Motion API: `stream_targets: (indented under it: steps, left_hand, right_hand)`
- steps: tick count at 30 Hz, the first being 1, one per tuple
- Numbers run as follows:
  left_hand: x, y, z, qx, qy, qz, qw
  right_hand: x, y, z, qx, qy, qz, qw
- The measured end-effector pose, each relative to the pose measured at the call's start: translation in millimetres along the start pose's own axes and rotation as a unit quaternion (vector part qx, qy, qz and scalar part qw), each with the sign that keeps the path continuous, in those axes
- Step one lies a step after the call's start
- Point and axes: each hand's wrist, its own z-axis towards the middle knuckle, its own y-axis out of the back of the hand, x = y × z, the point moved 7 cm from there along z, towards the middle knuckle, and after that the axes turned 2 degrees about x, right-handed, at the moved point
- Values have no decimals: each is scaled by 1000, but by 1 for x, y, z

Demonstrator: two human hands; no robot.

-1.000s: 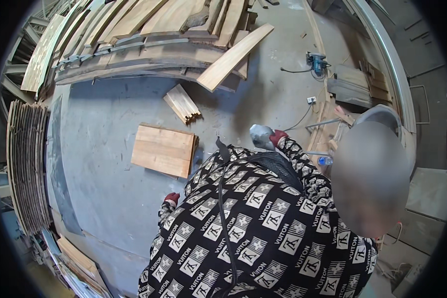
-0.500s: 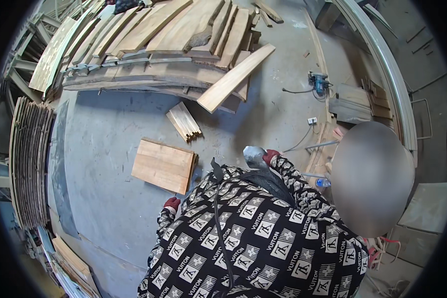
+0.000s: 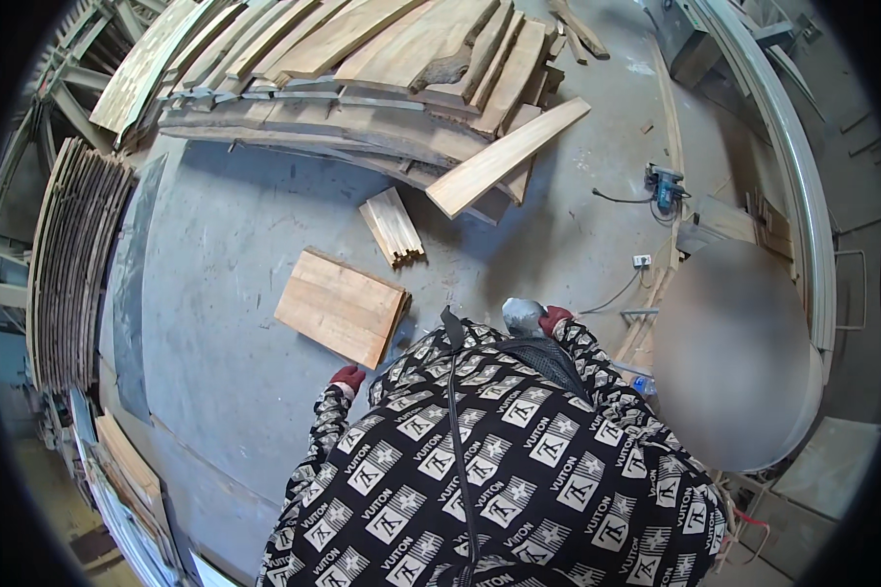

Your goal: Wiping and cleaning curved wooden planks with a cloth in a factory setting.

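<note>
My left hand [image 3: 347, 378], in a dark red glove, hangs low beside the near corner of a stack of flat wooden panels [image 3: 343, 305]. Its fingers look curled, and nothing shows in them. My right hand [image 3: 555, 319], gloved in the same red, is closed against a pale grey, rounded thing [image 3: 526, 316]. What that thing is, and whether the fingers grip it, is hard to make out. Past the panels lies a small bundle of narrow wood strips [image 3: 392, 225] on the floor. My black-and-white patterned sleeves and jacket fill the lower middle.
A large pile of rough planks [image 3: 362, 127] stands ahead, with one loose board [image 3: 509, 157] slanting off it. Upright boards [image 3: 78, 264] line the left. To the right are a blue power tool [image 3: 665, 188] with a cord, a socket block [image 3: 641, 261] and a clear bottle [image 3: 643, 385].
The whole view has shifted and turned a little, so the planks and panels sit further right. Both hands keep nearly the same place beside my body.
</note>
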Motion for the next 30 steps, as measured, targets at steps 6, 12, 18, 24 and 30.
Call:
stream_targets:
  steps: [6,12,18,24,30]
  left_hand:
    - [17,-11,7,20,-45,62,997]
    - [29,-15,-5,18,-16,16,1000]
    - [26,-17,-28,7,-66,65,996]
    - [-3,-3,-69,-36,5,-35,999]
    - [6,-20,-105,-30,47,-88,995]
  right_hand:
    - [13,4,7,-17,37,-9,999]
    - [18,7,15,-67,72,-9,995]
    - [5,1,13,-10,53,1,999]
    - [24,5,2,36,36,48,998]
    - [59,-11,-7,93,73,48,992]
